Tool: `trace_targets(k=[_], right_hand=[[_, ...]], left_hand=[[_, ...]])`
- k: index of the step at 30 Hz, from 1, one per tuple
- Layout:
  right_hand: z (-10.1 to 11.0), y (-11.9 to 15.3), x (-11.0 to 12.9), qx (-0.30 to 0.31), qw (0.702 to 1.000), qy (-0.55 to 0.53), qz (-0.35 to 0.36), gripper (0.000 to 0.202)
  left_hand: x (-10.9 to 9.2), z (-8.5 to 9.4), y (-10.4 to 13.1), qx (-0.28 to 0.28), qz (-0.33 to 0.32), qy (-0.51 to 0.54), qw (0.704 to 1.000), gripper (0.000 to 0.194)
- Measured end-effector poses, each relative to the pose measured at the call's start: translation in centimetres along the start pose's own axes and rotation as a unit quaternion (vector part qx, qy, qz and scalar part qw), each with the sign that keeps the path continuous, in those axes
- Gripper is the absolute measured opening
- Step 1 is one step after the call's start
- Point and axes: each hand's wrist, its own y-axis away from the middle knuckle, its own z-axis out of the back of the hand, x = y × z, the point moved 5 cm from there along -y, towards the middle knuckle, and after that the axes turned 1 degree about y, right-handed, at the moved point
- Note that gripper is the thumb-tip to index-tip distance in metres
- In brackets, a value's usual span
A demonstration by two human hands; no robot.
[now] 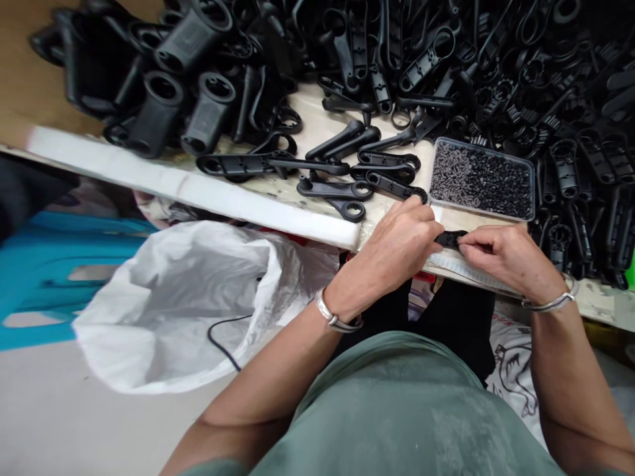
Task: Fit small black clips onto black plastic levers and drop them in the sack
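Note:
At the table's front edge my left hand (407,239) is closed on the left end of a black plastic part (450,239). My right hand (508,254) pinches at the right end of this same part; anything small between its fingertips is too tiny to make out. Just behind both hands stands a clear box (532,192) filled with small dark pieces (479,177). Several black handle-like parts lie left of the box, one of them (394,185) right behind my left hand.
Piles of black plastic parts (342,46) cover the back and right of the table (310,106). White foam edging (198,188) runs along the front left. Below it are an open white sack (163,317), a black cord (218,344) and a blue plastic object (54,264).

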Motion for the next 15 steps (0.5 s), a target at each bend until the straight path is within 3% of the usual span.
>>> trace_targets(k=[5, 9, 15], right_hand=[[1.6, 1.1, -1.5, -0.083, 0.995, -0.048, -0.021, 0.022], [3.7, 1.3, -3.4, -0.177, 0.981, 0.033, -0.078, 0.022], [4.4, -1.0, -3.5, -0.157, 0.952, 0.208, -0.164, 0.025]], left_hand=[[-0.3, 0.8, 0.0, 0.007, -0.012, -0.006, 1.000, 0.015], [0.2, 2.1, -1.5, -0.018, 0.002, -0.051, 0.999, 0.014], [1.0, 1.6, -6.1, -0.046, -0.049, -0.113, 0.991, 0.026]])
